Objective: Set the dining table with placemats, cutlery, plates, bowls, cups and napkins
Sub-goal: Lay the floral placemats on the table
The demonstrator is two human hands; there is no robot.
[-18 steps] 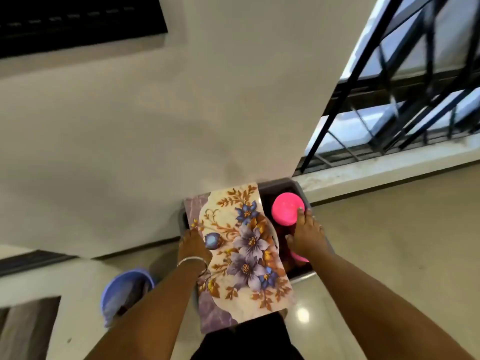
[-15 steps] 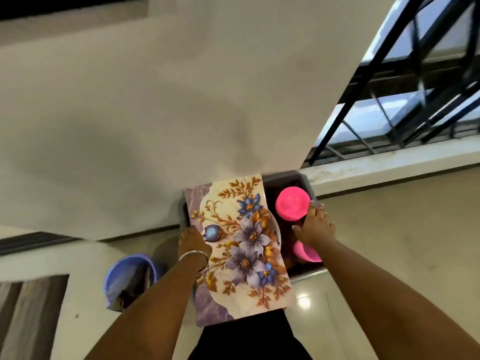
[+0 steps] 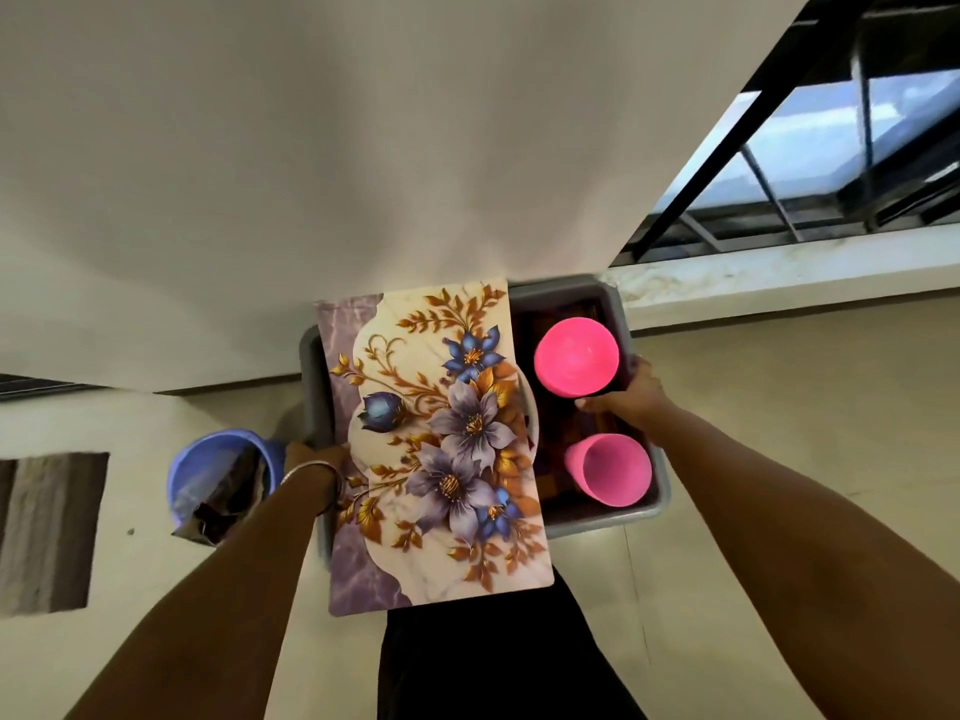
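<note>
I hold a grey plastic bin (image 3: 658, 504) in front of me. A floral placemat (image 3: 441, 449) with purple and blue flowers lies across its left half and overhangs the near edge. Two pink cups sit in the right half: one at the far end (image 3: 575, 363), one at the near end (image 3: 613, 472). My left hand (image 3: 310, 454), a bangle on its wrist, grips the bin's left edge, its fingers hidden under the placemat. My right hand (image 3: 631, 392) grips the right rim beside the far cup. Dark items lie in the bin's bottom, unclear.
A blue bucket (image 3: 208, 459) with dark wrapping in it stands on the pale floor at the left. A white wall (image 3: 363, 148) is ahead. A barred window (image 3: 810, 148) above a white ledge (image 3: 779, 272) is at the right.
My right hand has slid from over the cups to the bin's right rim, uncovering the near pink cup. The bin now sits larger and closer in view.
</note>
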